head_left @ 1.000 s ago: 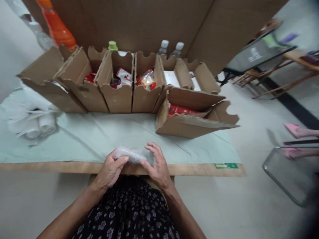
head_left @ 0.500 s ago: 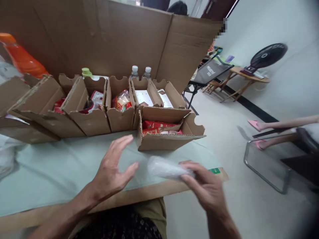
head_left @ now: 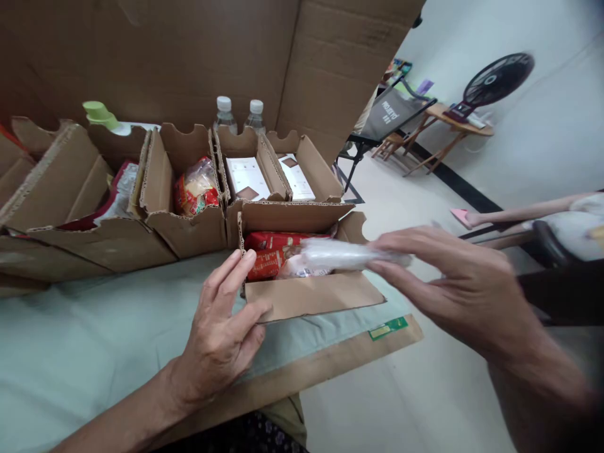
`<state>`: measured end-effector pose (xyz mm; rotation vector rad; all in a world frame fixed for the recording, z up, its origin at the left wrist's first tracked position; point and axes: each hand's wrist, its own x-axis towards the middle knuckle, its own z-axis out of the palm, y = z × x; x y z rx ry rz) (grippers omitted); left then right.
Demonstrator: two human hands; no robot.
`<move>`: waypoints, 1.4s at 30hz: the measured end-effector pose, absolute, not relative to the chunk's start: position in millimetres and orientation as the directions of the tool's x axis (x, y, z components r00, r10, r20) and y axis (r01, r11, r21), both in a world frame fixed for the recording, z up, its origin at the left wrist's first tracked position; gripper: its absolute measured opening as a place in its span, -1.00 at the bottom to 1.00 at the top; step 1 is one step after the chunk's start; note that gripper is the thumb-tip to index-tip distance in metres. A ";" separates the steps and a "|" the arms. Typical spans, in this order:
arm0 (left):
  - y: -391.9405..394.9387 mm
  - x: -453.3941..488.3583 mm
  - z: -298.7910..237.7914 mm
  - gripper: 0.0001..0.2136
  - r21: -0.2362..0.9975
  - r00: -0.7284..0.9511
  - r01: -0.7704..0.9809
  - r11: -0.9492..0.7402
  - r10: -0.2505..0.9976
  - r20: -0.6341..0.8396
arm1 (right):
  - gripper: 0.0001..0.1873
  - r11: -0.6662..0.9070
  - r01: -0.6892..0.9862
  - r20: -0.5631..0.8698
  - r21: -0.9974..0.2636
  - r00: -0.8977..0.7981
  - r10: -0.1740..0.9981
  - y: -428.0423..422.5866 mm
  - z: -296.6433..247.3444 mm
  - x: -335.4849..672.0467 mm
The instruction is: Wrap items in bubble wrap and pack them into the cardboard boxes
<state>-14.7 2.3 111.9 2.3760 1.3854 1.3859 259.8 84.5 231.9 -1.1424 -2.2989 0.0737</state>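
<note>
My right hand pinches one end of a whitish, translucent plastic-wrapped bundle, its contents too blurred to identify. The bundle extends leftward over a small open cardboard box. Inside that box lie red packets and a pale packet partly covered by the bundle. At the box's near left corner, my left hand grips the cardboard, fingers on the left edge and thumb on the front wall.
Behind stands a row of open cardboard bins holding a bagged red snack, white boxes and other packets. Two clear bottles stand behind them, before a tall cardboard panel. At right are a person's legs and a fan.
My right hand has lifted the bundle up and over the small box. My left hand has moved onto the box's corner, and the front wall now leans further outward. The view has shifted.
</note>
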 end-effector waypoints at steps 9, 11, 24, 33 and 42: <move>4.3 -14.6 107.7 -0.69 0.453 0.190 0.680 -0.577 0.735 0.651 | -0.83 0.817 0.560 -0.107 -0.137 -0.829 0.549 144.4 197.8 140.9; 5.5 -15.3 107.6 -0.70 0.455 0.198 0.670 -0.586 0.732 0.652 | -0.81 0.825 0.556 -0.178 -0.099 -0.826 0.535 148.0 181.3 124.4; -6.7 -35.7 88.5 -0.18 0.821 -0.246 0.376 -0.429 0.808 0.535 | -0.76 0.444 0.760 0.504 -0.475 -0.179 0.845 84.4 208.3 269.9; 27.2 -2.5 61.5 -0.17 0.989 -0.097 0.057 -0.134 0.986 0.139 | -0.33 0.165 0.464 0.192 -0.870 0.012 0.981 78.2 77.8 283.7; -94.1 -40.6 53.3 -0.44 0.998 -0.247 0.015 0.065 0.967 -0.059 | -0.70 0.234 0.468 0.261 -0.852 -0.007 0.965 -30.6 77.2 220.8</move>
